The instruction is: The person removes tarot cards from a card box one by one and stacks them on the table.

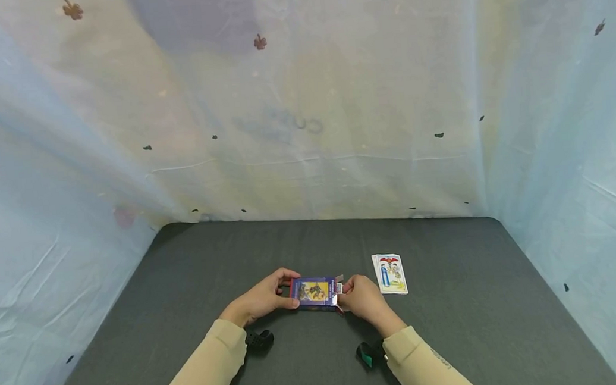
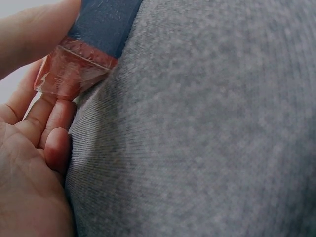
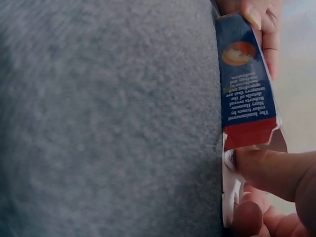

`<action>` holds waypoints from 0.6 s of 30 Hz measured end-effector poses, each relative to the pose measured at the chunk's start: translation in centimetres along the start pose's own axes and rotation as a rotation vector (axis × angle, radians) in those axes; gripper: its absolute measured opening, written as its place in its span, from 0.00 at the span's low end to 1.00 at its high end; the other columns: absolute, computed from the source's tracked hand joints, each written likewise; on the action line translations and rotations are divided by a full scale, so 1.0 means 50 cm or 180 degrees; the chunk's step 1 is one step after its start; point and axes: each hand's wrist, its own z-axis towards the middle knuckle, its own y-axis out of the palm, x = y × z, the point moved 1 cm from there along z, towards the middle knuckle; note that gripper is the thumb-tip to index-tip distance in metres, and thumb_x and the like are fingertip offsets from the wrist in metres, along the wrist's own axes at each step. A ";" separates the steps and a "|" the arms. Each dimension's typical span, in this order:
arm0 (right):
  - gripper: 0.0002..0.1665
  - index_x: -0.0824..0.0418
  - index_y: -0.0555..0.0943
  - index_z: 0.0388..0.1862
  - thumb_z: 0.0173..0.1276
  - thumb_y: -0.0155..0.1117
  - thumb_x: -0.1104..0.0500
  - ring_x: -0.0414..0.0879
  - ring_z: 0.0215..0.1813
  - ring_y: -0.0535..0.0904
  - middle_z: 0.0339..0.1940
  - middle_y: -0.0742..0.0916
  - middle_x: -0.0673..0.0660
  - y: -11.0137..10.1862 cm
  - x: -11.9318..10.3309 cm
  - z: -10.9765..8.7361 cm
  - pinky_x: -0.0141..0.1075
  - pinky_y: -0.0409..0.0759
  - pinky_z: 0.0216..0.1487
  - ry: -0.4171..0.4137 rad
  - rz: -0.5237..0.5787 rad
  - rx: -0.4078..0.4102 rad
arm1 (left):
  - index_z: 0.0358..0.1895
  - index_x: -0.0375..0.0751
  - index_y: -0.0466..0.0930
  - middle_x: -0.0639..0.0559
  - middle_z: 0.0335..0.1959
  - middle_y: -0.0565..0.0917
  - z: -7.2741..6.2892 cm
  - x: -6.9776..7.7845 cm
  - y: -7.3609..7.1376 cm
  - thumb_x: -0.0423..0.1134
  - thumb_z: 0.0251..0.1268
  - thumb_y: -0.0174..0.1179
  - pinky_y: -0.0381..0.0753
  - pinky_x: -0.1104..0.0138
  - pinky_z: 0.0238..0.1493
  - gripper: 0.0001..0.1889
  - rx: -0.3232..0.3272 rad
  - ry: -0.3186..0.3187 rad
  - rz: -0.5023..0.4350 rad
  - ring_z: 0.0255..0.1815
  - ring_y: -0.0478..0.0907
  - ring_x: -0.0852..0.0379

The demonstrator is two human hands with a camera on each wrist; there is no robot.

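A blue tarot card box [image 1: 313, 292] with a yellow picture on its face is held just above the dark tabletop. My left hand [image 1: 268, 293] grips its red left end, thumb at the near side and fingers at the far side. Clear wrap shows over that red end [image 2: 74, 66] in the left wrist view. At the opened right end, my right hand [image 1: 364, 299] pinches a white flap-like piece [image 3: 229, 185]; its thumb lies against the opening. What is inside the box is hidden. A small stack of illustrated cards [image 1: 391, 274] lies face up beyond the right hand.
The dark grey cloth-covered table [image 1: 446, 326] reaches back to a pale patterned curtain [image 1: 307, 97], which also hangs at both sides. Black straps [image 1: 259, 341] sit at both wrists. Grey ribbed fabric [image 2: 197, 123] fills much of each wrist view.
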 end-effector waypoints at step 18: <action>0.15 0.60 0.75 0.22 0.70 0.62 0.59 0.41 0.18 0.69 0.17 0.78 0.51 -0.024 0.012 -0.001 0.35 0.66 0.19 0.0003 0.0489 -0.0468 | 0.64 0.48 0.68 0.46 0.60 0.70 0.000 -0.001 0.002 0.41 0.54 0.73 0.73 0.55 0.52 0.33 0.0048 -0.0012 0.0019 0.55 0.71 0.49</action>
